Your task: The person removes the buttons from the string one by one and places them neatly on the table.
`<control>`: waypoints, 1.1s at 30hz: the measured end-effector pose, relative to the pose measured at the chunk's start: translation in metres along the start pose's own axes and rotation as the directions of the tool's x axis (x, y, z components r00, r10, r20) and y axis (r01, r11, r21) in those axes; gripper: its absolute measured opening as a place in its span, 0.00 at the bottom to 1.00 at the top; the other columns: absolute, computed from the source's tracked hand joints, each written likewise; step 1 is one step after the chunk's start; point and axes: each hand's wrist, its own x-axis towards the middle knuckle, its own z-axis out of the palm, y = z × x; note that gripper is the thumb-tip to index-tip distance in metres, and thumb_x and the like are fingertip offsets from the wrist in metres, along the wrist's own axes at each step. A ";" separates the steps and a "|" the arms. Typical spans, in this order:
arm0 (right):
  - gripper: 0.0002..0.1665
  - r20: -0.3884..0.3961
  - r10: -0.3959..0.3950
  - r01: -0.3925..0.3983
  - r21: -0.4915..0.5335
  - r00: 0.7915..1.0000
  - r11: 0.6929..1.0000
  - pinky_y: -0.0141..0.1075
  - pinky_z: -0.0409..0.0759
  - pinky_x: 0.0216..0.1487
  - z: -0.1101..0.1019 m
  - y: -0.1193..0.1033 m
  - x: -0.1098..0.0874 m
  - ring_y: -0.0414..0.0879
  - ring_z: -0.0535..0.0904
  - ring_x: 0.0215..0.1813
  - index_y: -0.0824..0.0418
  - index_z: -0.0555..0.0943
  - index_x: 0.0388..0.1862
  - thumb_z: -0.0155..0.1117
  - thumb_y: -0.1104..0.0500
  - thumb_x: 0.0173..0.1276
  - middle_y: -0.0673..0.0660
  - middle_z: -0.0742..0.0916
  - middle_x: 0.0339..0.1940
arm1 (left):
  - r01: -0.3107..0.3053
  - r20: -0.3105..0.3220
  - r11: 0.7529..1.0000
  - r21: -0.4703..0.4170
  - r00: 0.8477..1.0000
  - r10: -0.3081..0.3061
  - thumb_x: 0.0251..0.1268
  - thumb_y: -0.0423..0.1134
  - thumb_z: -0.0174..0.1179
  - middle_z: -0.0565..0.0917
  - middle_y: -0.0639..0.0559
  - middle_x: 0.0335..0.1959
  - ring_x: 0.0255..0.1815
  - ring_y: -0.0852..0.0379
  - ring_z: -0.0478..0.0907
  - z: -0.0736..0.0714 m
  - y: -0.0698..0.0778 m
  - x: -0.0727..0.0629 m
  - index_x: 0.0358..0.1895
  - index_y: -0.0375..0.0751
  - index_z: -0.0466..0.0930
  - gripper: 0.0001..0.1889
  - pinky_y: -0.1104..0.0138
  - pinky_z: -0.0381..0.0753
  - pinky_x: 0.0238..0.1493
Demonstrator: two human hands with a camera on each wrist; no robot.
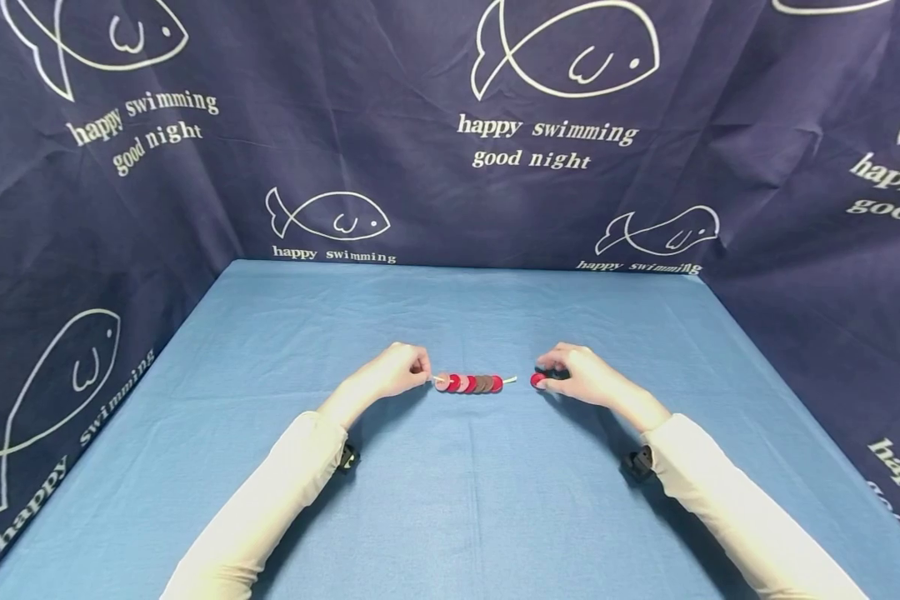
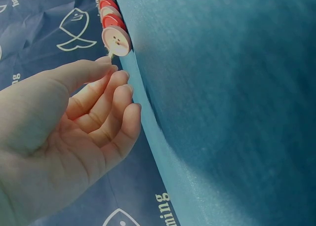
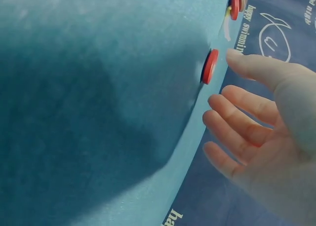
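Observation:
A row of overlapping buttons [image 1: 468, 383] in pink, red and brown lies threaded on a pale cord [image 1: 512, 380] in the middle of the table. At the row's left end my left hand [image 1: 399, 369] pinches the cord between thumb and fingertip, close beside the pink end button [image 2: 116, 41]. My right hand [image 1: 587, 375] is on the right, its fingers spread and slightly bent around a loose red button [image 3: 210, 67]. In the right wrist view a gap shows between that button and the fingertips. The cord's free right end lies between the row and the loose button.
A blue cloth [image 1: 450, 500] covers the table. Dark blue curtains [image 1: 420, 125] with white fish and lettering stand behind it and at both sides. Dark wrist devices [image 1: 349, 457] sit at the sleeve cuffs.

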 end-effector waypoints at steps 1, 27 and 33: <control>0.22 0.000 0.001 -0.001 0.003 1.000 1.000 0.46 0.77 0.45 -0.001 -0.001 0.001 0.52 0.81 0.41 0.68 0.81 0.47 0.69 0.56 0.56 0.59 0.83 0.37 | 0.002 0.000 1.000 -0.002 1.000 -0.002 0.59 0.32 0.59 0.78 0.54 0.19 0.20 0.64 0.66 0.000 0.000 0.000 0.28 0.39 0.79 0.04 0.73 0.68 0.27; 0.23 -0.009 -0.062 0.063 0.048 0.998 0.997 0.45 0.78 0.44 0.004 -0.019 0.020 0.52 0.81 0.42 0.67 0.82 0.46 0.71 0.55 0.55 0.59 0.83 0.38 | -0.024 -0.017 0.999 0.023 1.000 0.025 0.58 0.31 0.59 0.80 0.53 0.20 0.22 0.65 0.70 0.001 -0.002 0.002 0.26 0.39 0.79 0.04 0.73 0.71 0.29; 0.22 -0.002 -0.079 0.079 0.057 0.997 0.995 0.40 0.75 0.39 0.007 -0.024 0.023 0.50 0.77 0.36 0.67 0.82 0.46 0.71 0.56 0.55 0.59 0.83 0.38 | -0.021 -0.015 1.000 0.022 1.000 0.021 0.58 0.32 0.60 0.78 0.54 0.19 0.21 0.65 0.68 0.002 -0.001 0.001 0.26 0.39 0.78 0.05 0.73 0.69 0.28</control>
